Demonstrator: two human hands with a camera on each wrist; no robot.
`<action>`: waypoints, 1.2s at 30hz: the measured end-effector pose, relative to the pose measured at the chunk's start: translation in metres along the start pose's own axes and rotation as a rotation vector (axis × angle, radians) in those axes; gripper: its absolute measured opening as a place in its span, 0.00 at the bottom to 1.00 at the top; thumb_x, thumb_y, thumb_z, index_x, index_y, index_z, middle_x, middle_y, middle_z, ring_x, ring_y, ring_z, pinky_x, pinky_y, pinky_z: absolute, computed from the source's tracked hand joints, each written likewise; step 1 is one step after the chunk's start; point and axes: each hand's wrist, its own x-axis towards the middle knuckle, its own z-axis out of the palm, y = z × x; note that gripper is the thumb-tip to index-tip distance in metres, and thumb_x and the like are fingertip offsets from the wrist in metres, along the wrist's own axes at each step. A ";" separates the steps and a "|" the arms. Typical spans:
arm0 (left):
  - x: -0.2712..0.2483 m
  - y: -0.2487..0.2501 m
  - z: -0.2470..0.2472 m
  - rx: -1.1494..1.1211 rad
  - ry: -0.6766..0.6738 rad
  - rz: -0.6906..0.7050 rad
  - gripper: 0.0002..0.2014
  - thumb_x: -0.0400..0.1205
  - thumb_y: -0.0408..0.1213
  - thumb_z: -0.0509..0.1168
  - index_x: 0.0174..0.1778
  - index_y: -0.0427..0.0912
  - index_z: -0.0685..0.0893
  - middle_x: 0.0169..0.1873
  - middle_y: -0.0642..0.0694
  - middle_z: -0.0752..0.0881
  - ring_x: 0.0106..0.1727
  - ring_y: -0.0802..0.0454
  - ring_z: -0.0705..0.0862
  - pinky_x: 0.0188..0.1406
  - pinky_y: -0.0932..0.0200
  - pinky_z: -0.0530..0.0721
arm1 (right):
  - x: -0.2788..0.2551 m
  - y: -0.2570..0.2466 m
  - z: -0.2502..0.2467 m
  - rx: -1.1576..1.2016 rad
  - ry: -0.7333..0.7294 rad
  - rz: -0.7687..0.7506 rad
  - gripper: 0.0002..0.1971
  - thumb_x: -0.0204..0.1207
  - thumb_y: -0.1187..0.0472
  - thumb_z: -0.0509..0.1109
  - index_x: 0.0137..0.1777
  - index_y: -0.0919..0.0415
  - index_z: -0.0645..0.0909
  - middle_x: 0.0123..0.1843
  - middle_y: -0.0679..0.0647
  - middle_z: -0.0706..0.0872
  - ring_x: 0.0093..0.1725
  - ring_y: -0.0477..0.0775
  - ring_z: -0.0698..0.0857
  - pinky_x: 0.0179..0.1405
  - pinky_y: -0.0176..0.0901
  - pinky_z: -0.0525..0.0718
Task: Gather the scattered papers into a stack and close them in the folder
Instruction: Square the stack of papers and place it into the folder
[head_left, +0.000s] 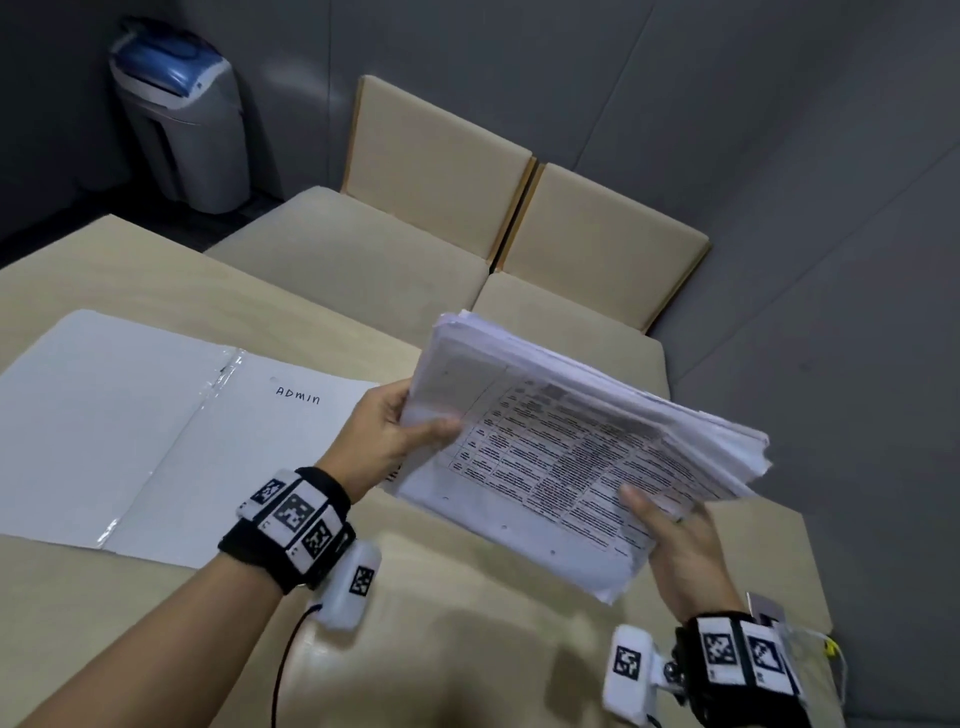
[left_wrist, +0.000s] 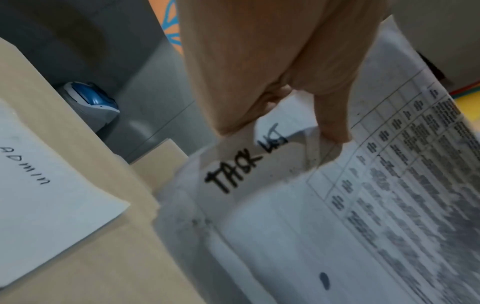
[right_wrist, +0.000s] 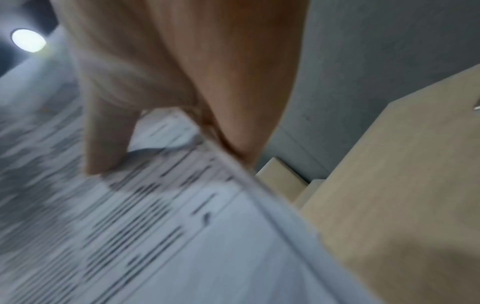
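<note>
A thick stack of printed papers (head_left: 561, 452) is held in the air above the table, tilted, its top sheet a table of text. My left hand (head_left: 400, 431) grips its left edge, thumb on top; in the left wrist view the same stack of papers (left_wrist: 324, 205) shows a sheet marked "TASK LIST" under the thumb (left_wrist: 330, 123). My right hand (head_left: 670, 525) grips the near right edge, thumb (right_wrist: 106, 144) pressed on the top sheet of the papers (right_wrist: 168, 226). The white folder (head_left: 156, 431) lies open and flat on the table to the left, marked "ADMIN", with nothing in it.
The beige table (head_left: 467, 649) runs under both arms. Two beige chairs (head_left: 431, 218) stand tucked in at its far side. A grey bin with a blue lid (head_left: 182, 114) stands on the floor at the back left. Grey walls close off the right.
</note>
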 end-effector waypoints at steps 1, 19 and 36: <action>-0.001 -0.004 0.003 -0.012 0.039 -0.005 0.13 0.70 0.33 0.80 0.49 0.40 0.90 0.47 0.39 0.94 0.45 0.48 0.90 0.49 0.48 0.89 | -0.002 0.002 0.008 -0.021 0.032 -0.033 0.30 0.63 0.50 0.88 0.64 0.61 0.87 0.59 0.60 0.95 0.61 0.64 0.93 0.69 0.66 0.85; -0.002 -0.059 0.010 0.044 0.259 -0.179 0.17 0.65 0.17 0.72 0.41 0.44 0.88 0.28 0.57 0.92 0.31 0.63 0.89 0.26 0.71 0.83 | -0.023 0.016 0.038 -0.689 0.214 -0.515 0.45 0.78 0.63 0.78 0.87 0.34 0.59 0.76 0.53 0.77 0.65 0.39 0.78 0.61 0.43 0.82; 0.007 -0.076 -0.003 0.024 0.152 -0.222 0.15 0.70 0.32 0.81 0.51 0.38 0.90 0.45 0.42 0.95 0.46 0.46 0.93 0.46 0.53 0.90 | -0.032 0.013 0.038 -1.072 0.064 -0.407 0.32 0.85 0.39 0.50 0.84 0.52 0.72 0.80 0.51 0.79 0.76 0.54 0.78 0.71 0.53 0.80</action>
